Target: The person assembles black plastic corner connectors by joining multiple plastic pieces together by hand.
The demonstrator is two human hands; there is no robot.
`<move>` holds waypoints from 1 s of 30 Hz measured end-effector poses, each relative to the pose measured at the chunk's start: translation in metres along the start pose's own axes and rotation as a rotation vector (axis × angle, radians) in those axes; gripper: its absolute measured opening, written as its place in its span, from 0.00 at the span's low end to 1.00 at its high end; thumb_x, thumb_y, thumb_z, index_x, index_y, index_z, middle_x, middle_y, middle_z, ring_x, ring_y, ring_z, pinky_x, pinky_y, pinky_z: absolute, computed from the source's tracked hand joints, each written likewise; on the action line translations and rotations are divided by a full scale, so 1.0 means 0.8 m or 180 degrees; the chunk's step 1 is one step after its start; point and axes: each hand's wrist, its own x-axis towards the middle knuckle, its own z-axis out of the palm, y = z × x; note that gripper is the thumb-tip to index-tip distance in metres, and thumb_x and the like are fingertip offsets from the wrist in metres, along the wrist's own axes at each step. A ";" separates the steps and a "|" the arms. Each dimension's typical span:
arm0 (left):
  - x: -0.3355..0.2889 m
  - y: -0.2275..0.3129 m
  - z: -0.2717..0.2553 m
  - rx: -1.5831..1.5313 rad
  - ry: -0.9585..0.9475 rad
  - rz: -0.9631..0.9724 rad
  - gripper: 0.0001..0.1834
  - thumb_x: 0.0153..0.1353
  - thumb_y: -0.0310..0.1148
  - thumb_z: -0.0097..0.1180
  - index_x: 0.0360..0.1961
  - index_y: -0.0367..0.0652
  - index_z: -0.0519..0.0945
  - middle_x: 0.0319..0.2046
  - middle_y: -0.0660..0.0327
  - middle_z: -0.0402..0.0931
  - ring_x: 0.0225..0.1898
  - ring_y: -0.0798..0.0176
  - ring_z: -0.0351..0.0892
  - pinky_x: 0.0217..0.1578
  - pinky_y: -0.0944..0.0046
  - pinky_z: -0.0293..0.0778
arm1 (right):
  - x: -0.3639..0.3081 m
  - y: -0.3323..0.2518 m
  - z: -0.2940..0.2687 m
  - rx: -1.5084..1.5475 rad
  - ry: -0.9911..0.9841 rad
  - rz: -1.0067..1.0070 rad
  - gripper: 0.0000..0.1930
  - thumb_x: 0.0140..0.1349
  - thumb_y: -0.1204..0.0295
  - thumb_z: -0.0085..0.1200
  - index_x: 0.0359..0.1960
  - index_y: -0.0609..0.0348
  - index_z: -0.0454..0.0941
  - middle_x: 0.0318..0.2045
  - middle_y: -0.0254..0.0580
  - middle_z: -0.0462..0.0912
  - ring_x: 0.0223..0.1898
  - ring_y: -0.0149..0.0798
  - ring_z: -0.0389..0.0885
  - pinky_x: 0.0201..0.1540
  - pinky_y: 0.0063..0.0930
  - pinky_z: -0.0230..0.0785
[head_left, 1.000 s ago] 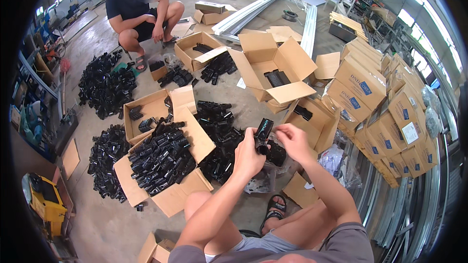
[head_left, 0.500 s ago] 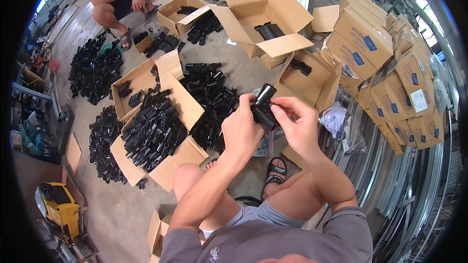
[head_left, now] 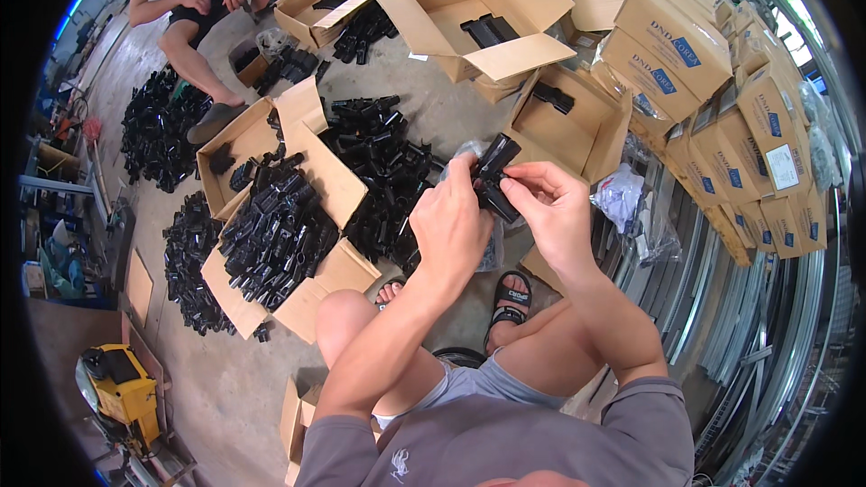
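Note:
Held up in front of my knees is a glossy black plastic part (head_left: 494, 173) made of tube-like sections. My left hand (head_left: 448, 214) is closed around its left side. On the other side, my right hand (head_left: 548, 207) pinches it between thumb and fingers; the fingertips partly hide the spot they touch. Beyond my left hand, a heap of similar black parts (head_left: 374, 158) lies on the floor. An open carton (head_left: 573, 140) just past my right hand has a few black pieces inside.
A carton (head_left: 338, 257) overflowing with black parts stands at left, with more heaps (head_left: 158, 140) around it. Another person's leg (head_left: 200, 72) reaches in at upper left. Stacked cartons (head_left: 672, 54) and metal profiles (head_left: 722, 334) line the right. A yellow machine (head_left: 126, 388) stands lower left.
The black part has turned and tilted in my hands, which stay on it. The other person has shifted, and a foot now stands beside the left carton.

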 end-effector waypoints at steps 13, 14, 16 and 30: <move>0.002 -0.003 -0.002 -0.0100 0.0187 0.0227 0.28 0.41 0.17 0.59 0.48 0.40 0.72 0.33 0.54 0.82 0.31 0.53 0.83 0.31 0.59 0.76 | -0.004 0.011 0.011 0.0135 0.0215 -0.0115 0.08 0.62 0.80 0.60 0.42 0.70 0.80 0.37 0.41 0.85 0.38 0.26 0.82 0.41 0.18 0.75; 0.002 -0.003 -0.002 -0.0098 0.0187 0.0221 0.28 0.41 0.17 0.59 0.48 0.40 0.72 0.33 0.54 0.82 0.31 0.53 0.83 0.31 0.59 0.76 | -0.004 0.012 0.013 0.0199 0.0252 -0.0163 0.08 0.63 0.80 0.59 0.42 0.70 0.80 0.37 0.41 0.84 0.38 0.26 0.82 0.41 0.19 0.76; 0.002 -0.004 -0.001 -0.0156 0.0255 0.0243 0.28 0.41 0.17 0.59 0.48 0.40 0.71 0.33 0.55 0.82 0.32 0.53 0.83 0.32 0.59 0.76 | -0.004 0.016 0.014 0.0263 0.0288 -0.0208 0.08 0.64 0.80 0.58 0.43 0.70 0.80 0.37 0.41 0.84 0.38 0.26 0.82 0.42 0.19 0.76; 0.000 -0.004 -0.003 -0.0294 0.0223 0.0175 0.30 0.38 0.16 0.58 0.49 0.41 0.71 0.30 0.56 0.80 0.33 0.51 0.82 0.34 0.57 0.75 | -0.007 0.020 0.016 0.0317 0.0264 -0.0118 0.10 0.63 0.79 0.59 0.44 0.72 0.79 0.38 0.44 0.85 0.39 0.28 0.83 0.45 0.20 0.76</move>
